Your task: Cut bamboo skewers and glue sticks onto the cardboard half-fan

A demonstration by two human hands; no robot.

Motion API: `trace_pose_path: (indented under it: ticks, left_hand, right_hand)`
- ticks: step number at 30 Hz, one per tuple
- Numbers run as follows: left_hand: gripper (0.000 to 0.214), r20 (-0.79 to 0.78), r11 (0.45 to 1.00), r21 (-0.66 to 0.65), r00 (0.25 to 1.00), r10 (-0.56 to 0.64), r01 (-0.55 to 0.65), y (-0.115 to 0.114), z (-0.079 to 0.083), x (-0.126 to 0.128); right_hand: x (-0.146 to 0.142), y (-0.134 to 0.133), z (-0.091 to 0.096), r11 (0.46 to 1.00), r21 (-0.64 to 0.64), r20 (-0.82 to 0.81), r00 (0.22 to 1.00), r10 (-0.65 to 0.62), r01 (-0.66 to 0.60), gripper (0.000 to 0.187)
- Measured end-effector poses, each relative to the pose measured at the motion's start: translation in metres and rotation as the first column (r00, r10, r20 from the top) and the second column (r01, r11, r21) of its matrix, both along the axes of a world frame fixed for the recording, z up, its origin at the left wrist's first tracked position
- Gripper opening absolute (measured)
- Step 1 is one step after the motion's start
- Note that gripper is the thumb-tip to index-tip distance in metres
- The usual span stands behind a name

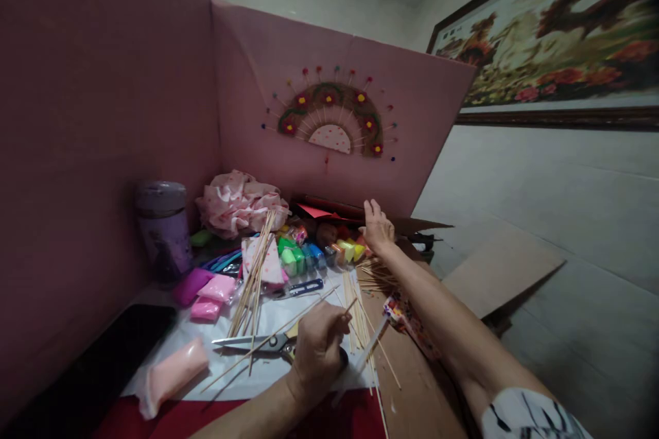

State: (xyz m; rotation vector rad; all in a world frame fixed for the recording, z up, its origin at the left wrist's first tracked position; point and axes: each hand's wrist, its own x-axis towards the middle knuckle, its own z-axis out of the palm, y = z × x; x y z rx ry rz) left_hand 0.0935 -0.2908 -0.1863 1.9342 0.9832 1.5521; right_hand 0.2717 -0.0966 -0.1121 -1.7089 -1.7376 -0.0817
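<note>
My left hand (316, 339) is closed above the white sheet, with a short end of a thin wooden stick (351, 304) poking out from its fingers. Partly beneath that hand lies a pair of scissors (257, 341), blades pointing left. A long wooden stick (226, 370) slants across the scissors, passing by the hand. My right hand (378, 226) reaches to the back with its fingers stretched out, beside the dark cardboard edge and the bagged coloured clay (355, 249). Whether its fingertips touch anything is hard to see. More wooden sticks (255, 281) lie in a bundle at centre left.
A pink board (247, 82) bearing a decorated fan shape (329, 97) stands behind. At left are a purple tumbler (163, 230), crumpled dotted cloth (239, 202), pink clay packs (216, 291), and a peach pack (175, 370). Blue-handled snips (306, 287) and brown cardboard (412, 391) lie nearby.
</note>
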Motion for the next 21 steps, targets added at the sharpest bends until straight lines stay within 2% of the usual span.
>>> trace_pose_path:
  ticks: [2,4,6,10,14,17,21]
  left_hand:
    - [0.02,-0.03,0.999,0.036,0.999,0.021,-0.019,0.0,-0.001,0.0]
    - [0.021,-0.036,0.997,0.064,0.999,0.039,-0.037,0.0,-0.002,0.0]
    - [0.021,-0.042,0.995,0.095,0.999,0.031,-0.026,0.001,-0.002,0.0]
    - [0.019,-0.072,0.984,0.176,0.997,0.024,-0.011,0.006,-0.008,0.002]
    - [0.028,-0.071,0.956,0.292,0.996,0.062,-0.038,0.014,-0.019,0.006]
    - [0.029,-0.118,0.945,0.326,0.989,0.085,-0.042,0.017,-0.02,0.007]
    - [0.027,-0.172,0.939,0.342,0.982,0.082,-0.019,0.016,-0.015,0.005]
  right_hand:
    - [0.006,0.013,0.003,0.999,-0.052,0.186,0.982,0.004,0.006,0.057]
    - [0.01,0.029,0.01,0.997,-0.077,0.256,0.967,0.014,0.006,0.04]
    - [0.014,0.047,0.02,0.996,-0.085,0.306,0.952,0.018,0.009,0.033]
    - [0.016,0.085,0.041,0.994,-0.105,0.362,0.931,0.041,-0.003,0.044]
    - [0.011,0.116,0.045,0.99,-0.133,0.381,0.919,0.103,-0.055,0.061]
    - [0.009,0.128,0.044,0.986,-0.149,0.394,0.911,0.126,-0.072,0.057]
    - [0.008,0.135,0.053,0.979,-0.192,0.427,0.892,0.148,-0.07,0.05]
